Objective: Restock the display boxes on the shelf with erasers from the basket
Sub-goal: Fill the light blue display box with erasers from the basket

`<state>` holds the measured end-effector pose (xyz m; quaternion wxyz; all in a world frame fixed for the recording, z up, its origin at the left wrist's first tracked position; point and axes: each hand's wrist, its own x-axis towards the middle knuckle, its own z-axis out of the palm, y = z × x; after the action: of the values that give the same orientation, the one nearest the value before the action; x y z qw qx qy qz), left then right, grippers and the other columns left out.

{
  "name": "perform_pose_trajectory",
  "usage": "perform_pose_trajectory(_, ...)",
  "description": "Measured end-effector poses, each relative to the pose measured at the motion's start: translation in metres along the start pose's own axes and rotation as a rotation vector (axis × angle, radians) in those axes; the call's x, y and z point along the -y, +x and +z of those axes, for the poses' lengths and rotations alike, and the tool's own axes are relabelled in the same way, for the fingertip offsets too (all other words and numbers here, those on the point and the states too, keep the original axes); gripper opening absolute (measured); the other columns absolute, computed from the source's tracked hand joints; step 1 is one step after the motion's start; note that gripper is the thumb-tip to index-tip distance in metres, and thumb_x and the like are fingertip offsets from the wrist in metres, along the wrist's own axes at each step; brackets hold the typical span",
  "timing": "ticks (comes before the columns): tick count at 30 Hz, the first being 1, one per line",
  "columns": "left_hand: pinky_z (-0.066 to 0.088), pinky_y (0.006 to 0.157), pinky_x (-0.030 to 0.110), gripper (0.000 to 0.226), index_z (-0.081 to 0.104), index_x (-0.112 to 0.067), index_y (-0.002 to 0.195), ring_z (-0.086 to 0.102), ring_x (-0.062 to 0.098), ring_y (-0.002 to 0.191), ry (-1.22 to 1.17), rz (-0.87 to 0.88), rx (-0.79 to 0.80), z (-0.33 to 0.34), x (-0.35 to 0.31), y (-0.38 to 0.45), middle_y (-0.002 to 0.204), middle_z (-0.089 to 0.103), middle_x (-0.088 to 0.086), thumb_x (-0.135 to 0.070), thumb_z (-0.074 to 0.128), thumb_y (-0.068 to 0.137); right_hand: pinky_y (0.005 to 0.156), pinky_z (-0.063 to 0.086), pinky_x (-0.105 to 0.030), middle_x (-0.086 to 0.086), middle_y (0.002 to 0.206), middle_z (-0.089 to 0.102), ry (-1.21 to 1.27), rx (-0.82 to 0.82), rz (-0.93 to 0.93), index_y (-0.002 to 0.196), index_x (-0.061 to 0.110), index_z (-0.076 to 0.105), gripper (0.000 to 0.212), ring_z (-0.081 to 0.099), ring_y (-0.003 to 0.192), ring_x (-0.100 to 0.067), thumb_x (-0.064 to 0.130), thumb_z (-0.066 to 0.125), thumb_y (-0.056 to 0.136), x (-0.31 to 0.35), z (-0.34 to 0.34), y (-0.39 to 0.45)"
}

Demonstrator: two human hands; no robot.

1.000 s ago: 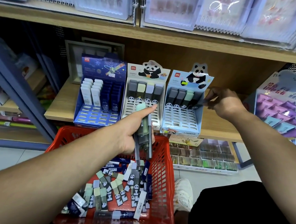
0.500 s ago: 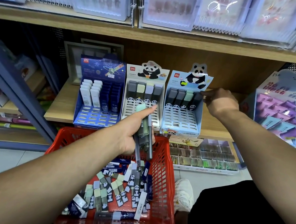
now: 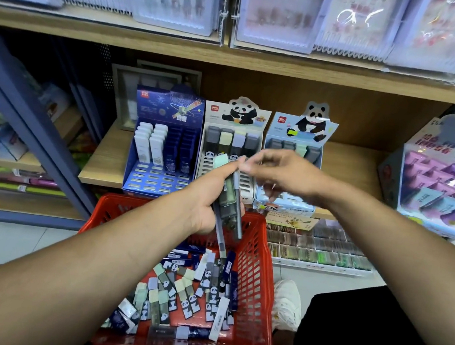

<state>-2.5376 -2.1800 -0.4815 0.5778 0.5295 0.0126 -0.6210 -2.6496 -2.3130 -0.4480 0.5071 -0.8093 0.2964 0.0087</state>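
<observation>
Above the red basket [image 3: 260, 260], the left hand [image 3: 212, 199] is clenched around a stack of erasers [image 3: 229, 197], thumb lying along the top one, whose pale green end points toward the shelf. The right hand [image 3: 285, 175] is beside it, blurred, fingers loosely spread, fingertips at the green end of the held stack. Whether those fingertips actually pinch an eraser cannot be told.

On the wooden shelf [image 3: 101, 159] three display boxes stand side by side, touching. The dark blue box [image 3: 164, 149] on the left holds two columns of white erasers and two of dark blue ones at the back, with bare slots in front. The white panda box [image 3: 231, 136] in the middle has one back row of four erasers: grey, pale yellow, lilac, grey. The light blue panda box [image 3: 300, 140] on the right likewise shows one back row, partly hidden by the right hand.

The basket holds a loose heap of erasers [image 3: 180, 293] in panda and dark blue sleeves, lying at all angles. A purple display carton [image 3: 439, 177] stands at the far right of the shelf. A white shoe [image 3: 287, 299] shows on the floor just right of the basket.
</observation>
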Motion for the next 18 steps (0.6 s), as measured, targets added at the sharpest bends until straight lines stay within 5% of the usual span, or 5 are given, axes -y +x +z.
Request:
perform_pose_trajectory(5, 0.046, 0.053, 0.028, 0.041, 0.067, -0.011, 0.078, 0.047, 0.016, 0.043, -0.008, 0.021, 0.002, -0.004, -0.003, -0.005, 0.053, 0.051, 0.004, -0.051, 0.073, 0.085, 0.056, 0.05, -0.027, 0.005, 0.068, 0.054, 0.145, 0.203, 0.042, 0.102, 0.0, 0.065, 0.053, 0.05, 0.058, -0.012, 0.047, 0.074, 0.079, 0.005, 0.019, 0.006)
perform_pose_trajectory(8, 0.048, 0.047, 0.026, 0.043, 0.067, -0.008, 0.08, 0.051, 0.017, 0.04, -0.006, 0.02, 0.001, -0.007, -0.005, -0.009, 0.053, 0.056, 0.006, -0.051, 0.072, 0.087, 0.056, 0.043, -0.023, 0.01, 0.062, 0.054, 0.268, 0.296, 0.106, 0.102, 0.009, 0.064, 0.033, 0.046, 0.058, -0.009, 0.038, 0.071, 0.088, 0.006, 0.026, 0.008)
perform_pose_trajectory(12, 0.048, 0.043, 0.023, 0.044, 0.068, -0.008, 0.078, 0.053, 0.017, 0.04, -0.028, 0.003, 0.002, -0.013, -0.005, -0.012, 0.054, 0.059, 0.007, -0.051, 0.071, 0.088, 0.054, 0.042, -0.019, 0.006, 0.069, 0.055, 0.411, 0.316, 0.218, 0.087, 0.016, 0.065, 0.017, 0.046, 0.058, -0.006, 0.032, 0.07, 0.091, 0.008, 0.034, 0.014)
perform_pose_trajectory(18, 0.055, 0.047, 0.026, 0.037, 0.069, -0.007, 0.078, 0.059, 0.018, 0.046, -0.1, 0.021, -0.022, -0.019, -0.005, -0.014, 0.058, 0.062, 0.009, -0.042, 0.07, 0.09, 0.061, 0.042, -0.022, -0.001, 0.089, 0.062, 0.58, 0.28, 0.186, 0.102, 0.011, 0.069, 0.023, 0.053, 0.067, -0.009, 0.03, 0.072, 0.088, 0.007, 0.039, 0.023)
